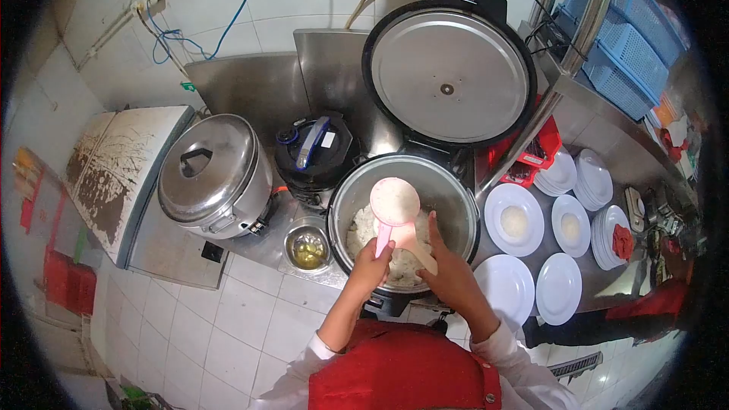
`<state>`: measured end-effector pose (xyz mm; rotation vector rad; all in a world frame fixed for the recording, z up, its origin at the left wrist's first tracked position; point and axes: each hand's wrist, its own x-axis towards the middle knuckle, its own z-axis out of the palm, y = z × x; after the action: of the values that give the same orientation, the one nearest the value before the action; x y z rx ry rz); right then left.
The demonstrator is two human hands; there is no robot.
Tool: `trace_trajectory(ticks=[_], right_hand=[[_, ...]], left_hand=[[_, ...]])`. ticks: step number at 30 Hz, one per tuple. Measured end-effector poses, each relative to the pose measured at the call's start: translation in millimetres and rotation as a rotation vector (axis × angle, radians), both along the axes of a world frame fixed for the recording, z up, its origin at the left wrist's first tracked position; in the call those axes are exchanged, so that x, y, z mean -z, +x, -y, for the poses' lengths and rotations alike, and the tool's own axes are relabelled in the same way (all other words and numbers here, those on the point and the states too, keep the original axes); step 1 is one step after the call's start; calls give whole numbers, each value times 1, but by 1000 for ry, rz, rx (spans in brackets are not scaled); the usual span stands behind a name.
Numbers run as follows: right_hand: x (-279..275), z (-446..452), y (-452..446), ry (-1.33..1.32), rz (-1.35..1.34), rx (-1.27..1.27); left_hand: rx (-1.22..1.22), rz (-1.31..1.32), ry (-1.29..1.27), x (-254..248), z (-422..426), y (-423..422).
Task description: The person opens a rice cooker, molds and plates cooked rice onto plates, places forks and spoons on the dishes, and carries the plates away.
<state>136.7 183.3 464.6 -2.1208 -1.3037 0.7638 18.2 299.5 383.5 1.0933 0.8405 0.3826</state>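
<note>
My left hand is closed around the pink handle of a round scoop, which looks filled with white rice. It hangs over the open rice cooker. Just to the right, my right hand grips a pale rice paddle, its index finger stretched out along the cooker's inside. The paddle's blade reaches under the scoop's edge and is partly hidden. Cooked rice lies in the pot beneath both hands. The cooker's large lid stands raised behind.
Left of the cooker are a small metal bowl with yellowish liquid, a black pressure cooker and a lidded steel pot. On the right, two plates hold rice mounds, beside bare white plates. A metal post rises nearby.
</note>
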Motion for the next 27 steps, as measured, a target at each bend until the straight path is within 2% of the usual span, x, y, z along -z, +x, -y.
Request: trace_trajectory(ticks=[3, 5, 6, 9, 10, 12, 13, 15, 19, 23, 25, 26, 27], right_hand=[[-7, 8, 3, -36, 65, 25], [-6, 16, 6, 11, 124, 234], [-5, 20, 10, 10, 124, 231], [3, 36, 30, 294, 131, 334], [-17, 39, 27, 366, -128, 338], [-41, 37, 21, 262, -489, 273], [-40, 30, 16, 263, -493, 279], [-29, 16, 9, -34, -621, 124], [-1, 3, 19, -36, -637, 103], [-28, 37, 49, -150, -473, 78], [-28, 47, 57, 29, -277, 224], [-30, 44, 58, 27, -274, 220], [-34, 37, 56, 147, -337, 194]], left_hand=[[6, 30, -61, -1, -5, -3], [-23, 112, -140, -2, -6, -4], [-26, 112, -141, -2, -7, -5], [-40, 107, -116, 0, -10, -7], [-52, 88, -97, 1, -10, -7], [-61, 64, -78, 5, -8, -4], [-42, 39, -52, 9, -7, -1], [-7, -20, -31, 9, 0, 3], [30, -11, -46, 10, 4, 7], [-48, 98, -133, 7, -5, -1], [-34, 100, -139, 3, -11, -6], [-16, 99, -141, 3, -14, -8], [2, 99, -147, 3, -15, -8]])
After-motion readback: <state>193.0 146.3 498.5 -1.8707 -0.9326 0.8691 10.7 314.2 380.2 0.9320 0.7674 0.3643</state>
